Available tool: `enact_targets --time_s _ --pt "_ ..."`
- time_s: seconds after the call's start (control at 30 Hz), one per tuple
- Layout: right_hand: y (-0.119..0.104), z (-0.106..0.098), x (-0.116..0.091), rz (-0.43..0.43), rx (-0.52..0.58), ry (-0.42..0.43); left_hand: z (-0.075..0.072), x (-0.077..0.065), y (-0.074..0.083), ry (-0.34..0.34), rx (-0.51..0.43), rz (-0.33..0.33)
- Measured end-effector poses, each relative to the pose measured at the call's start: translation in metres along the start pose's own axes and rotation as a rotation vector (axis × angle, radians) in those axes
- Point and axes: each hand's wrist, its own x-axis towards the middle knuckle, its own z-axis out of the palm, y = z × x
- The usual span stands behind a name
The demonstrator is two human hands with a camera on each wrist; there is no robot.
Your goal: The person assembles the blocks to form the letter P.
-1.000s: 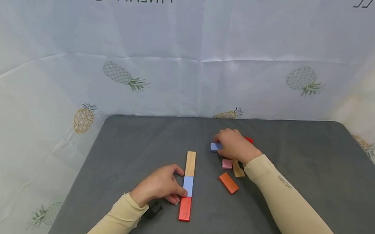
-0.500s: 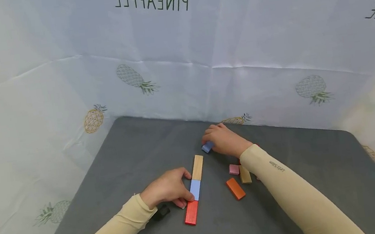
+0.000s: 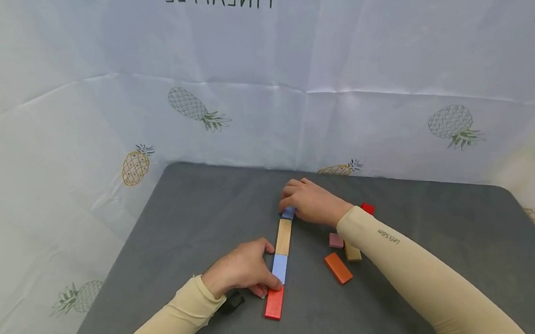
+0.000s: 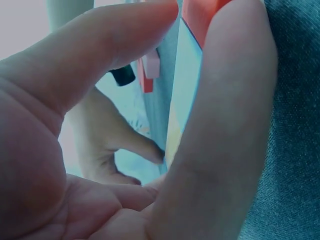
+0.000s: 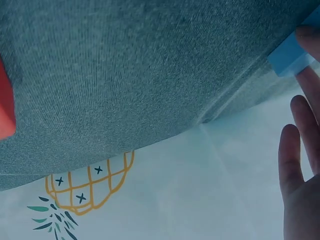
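My right hand [image 3: 310, 201] pinches a blue block [image 3: 288, 213] at the far end of a row of blocks; the right wrist view shows this blue block [image 5: 290, 54] between thumb and fingers. The row has a natural wood block [image 3: 283, 237], a light blue block [image 3: 280, 268] and a red block [image 3: 274, 304] nearest me. My left hand [image 3: 242, 269] lies along the row's left side, thumb tip at the blue-red joint and index fingertip beside the wood-blue joint. In the left wrist view the left fingers [image 4: 235, 90] partly hide the row.
Right of the row lie an orange block [image 3: 338, 268], a pink block [image 3: 335, 240], a wood block [image 3: 352, 251] and a red block [image 3: 368, 208], partly behind the right sleeve. A pineapple-print curtain [image 3: 360, 64] hangs behind the grey table [image 3: 200, 198].
My right hand has carried the blue block leftward from the loose blocks to the row's far end and turned it in line. The left hand stays at the row; the head view has shifted slightly.
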Motion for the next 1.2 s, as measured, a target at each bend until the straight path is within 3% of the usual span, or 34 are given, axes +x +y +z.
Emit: enact_targets --time_s 0.53,0.73,1.2 --pt "-0.009 -0.003 -0.003 0.047 0.119 -0.116 0.001 -0.001 0.001 0.012 0.018 -0.013" --pt "-0.012 -0.003 -0.004 0.024 0.107 -0.112 0.001 -0.001 0.0 0.008 0.024 0.0" --pt "-0.013 -0.003 -0.006 0.061 0.149 -0.148 0.001 -0.002 0.0 0.013 0.033 0.004"
